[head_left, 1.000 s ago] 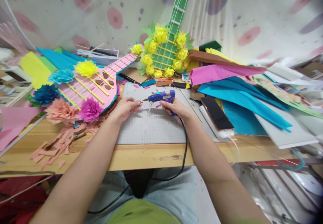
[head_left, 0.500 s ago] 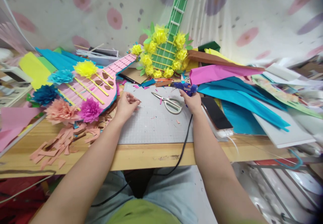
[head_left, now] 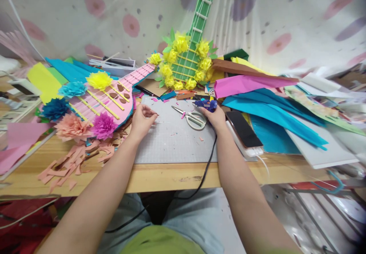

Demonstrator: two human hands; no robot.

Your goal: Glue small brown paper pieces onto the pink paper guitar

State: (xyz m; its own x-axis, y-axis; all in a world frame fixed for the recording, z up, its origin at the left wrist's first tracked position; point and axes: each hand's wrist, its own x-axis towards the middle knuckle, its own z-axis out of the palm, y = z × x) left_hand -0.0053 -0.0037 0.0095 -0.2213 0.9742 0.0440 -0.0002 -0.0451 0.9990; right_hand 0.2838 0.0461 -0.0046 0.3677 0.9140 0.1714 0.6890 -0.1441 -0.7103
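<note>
My right hand point(head_left: 216, 118) is closed round a blue hot glue gun point(head_left: 208, 104), its nozzle pointing left and its black cord point(head_left: 210, 158) running down over the table edge. My left hand point(head_left: 142, 121) rests at the left of the grey cutting mat point(head_left: 168, 147), thumb and fingertips pinched together. A tiny dark bit shows at those fingertips, too small to name. Between the hands lie white-handled scissors point(head_left: 196, 120), blades toward the upper left. Beside my left hand sits a pink paper guitar point(head_left: 126, 107) with tissue flowers. A green paper guitar point(head_left: 185, 64) ringed with yellow flowers leans behind the mat.
Salmon paper scraps point(head_left: 61, 166) lie at the left front on the wooden table point(head_left: 160, 177). To the right are a phone point(head_left: 244, 129) on a white power bank and sheets of blue paper point(head_left: 274, 111). Magenta paper point(head_left: 251, 84) lies behind them. A white box point(head_left: 120, 71) holds sticks.
The glue gun in my right hand has shifted slightly left and down, its body turning more level. My left hand keeps its pinch, almost unmoved. The view has shifted a little.
</note>
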